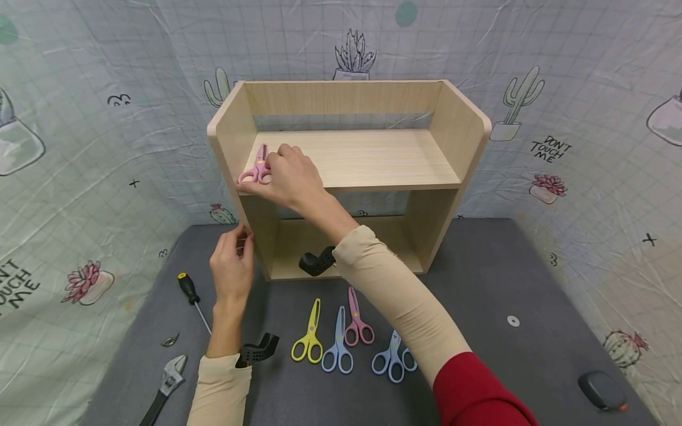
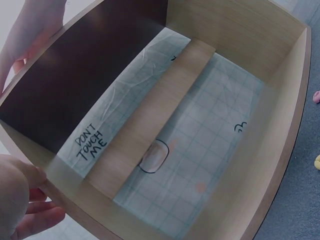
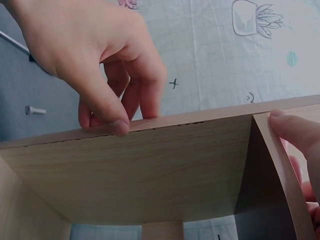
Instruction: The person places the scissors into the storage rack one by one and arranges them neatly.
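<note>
place: staged recording setup, not a real room | backdrop: creased cactus-print cloth hung on all sides | surface: grey table | props: wooden shelf, scissors, wrench, screwdriver

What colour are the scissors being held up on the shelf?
Pink. The scissors in the right hand show best in the head view.
</note>
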`<state>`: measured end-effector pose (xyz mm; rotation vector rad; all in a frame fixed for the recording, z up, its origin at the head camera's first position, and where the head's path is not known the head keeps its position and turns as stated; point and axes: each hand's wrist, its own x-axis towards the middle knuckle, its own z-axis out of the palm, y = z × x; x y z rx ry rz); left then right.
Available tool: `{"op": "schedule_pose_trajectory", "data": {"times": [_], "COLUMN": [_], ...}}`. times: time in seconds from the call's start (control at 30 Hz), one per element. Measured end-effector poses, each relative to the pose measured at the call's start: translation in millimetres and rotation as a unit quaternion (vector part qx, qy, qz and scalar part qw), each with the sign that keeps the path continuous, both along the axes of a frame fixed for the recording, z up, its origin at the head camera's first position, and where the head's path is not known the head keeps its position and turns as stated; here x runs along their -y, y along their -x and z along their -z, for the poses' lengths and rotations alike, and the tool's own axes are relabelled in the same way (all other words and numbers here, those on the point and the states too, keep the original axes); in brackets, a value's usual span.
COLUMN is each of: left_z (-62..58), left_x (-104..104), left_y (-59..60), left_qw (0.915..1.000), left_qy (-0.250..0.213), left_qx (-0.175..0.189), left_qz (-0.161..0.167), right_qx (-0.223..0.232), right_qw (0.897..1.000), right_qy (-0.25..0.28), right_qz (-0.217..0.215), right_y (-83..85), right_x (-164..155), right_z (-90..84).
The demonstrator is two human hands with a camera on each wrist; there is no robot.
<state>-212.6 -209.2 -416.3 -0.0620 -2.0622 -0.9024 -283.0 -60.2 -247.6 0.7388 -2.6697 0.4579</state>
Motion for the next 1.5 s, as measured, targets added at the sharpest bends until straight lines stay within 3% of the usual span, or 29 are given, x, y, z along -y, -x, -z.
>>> {"op": "schedule_pose_trajectory", "data": {"times": [0.63, 1.07, 1.5], "left_z": [2.4, 3.8, 3.6], "left_x": [0, 1, 2], "left_y": [0.0, 1.8, 0.9], "left_qw": [0.9999, 0.9994, 0.9992], "left_qy": [0.010, 0.011, 0.019], "left_qx": [-0.010, -0.033, -0.036], "left_qz": [0.000, 0.005, 0.003], "right_qx": [-0.033, -0.116, -0.198], "right_qw": [0.999, 0.990, 0.973], "right_qy": [-0.012, 0.063, 0.078], "right_qz": [0.004, -0.048, -0.086], "right_y": [-10.5, -37.9, -72.5], "right_x": [-5, -25, -46], "right_z": [2.7, 9.8, 34.7]}}
